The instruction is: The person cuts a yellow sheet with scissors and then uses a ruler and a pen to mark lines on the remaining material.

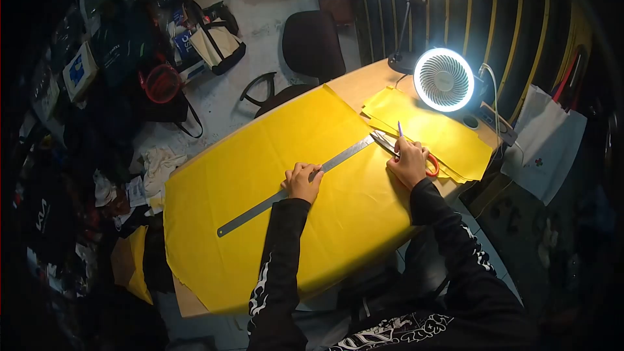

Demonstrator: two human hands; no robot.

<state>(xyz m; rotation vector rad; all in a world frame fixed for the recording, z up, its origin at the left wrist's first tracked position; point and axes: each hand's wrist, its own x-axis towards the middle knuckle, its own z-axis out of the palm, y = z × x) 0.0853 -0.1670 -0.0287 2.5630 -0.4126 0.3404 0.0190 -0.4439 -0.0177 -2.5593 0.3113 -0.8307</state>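
Large yellow sheet (260, 175) spread flat over the table (354, 81), taken here as the landmark. Across the middle of the sheet, a long metal ruler (292, 185), lying diagonal from the near-left part to the far-right edge. On the ruler, about at its middle, left hand (303, 181) pressing down with curled fingers, closed on nothing, only holding the ruler in place. At the far-right edge of the sheet, right hand (409, 162) closed around a pen (400, 131), tip pointing up and away; under the same hand, orange-handled scissors (413, 156), blades lying beside the end of the ruler. Whether the fingers also grip the scissors, cannot tell. Beyond the sheet to the right, a stack of smaller yellow pieces (442, 136), probably already cut. No cut and no drawn line visible on the big sheet so far, so seemingly only measuring or marking stage; cutting along the ruler likely not begun. Behind the stack, lit ring fan (444, 80).
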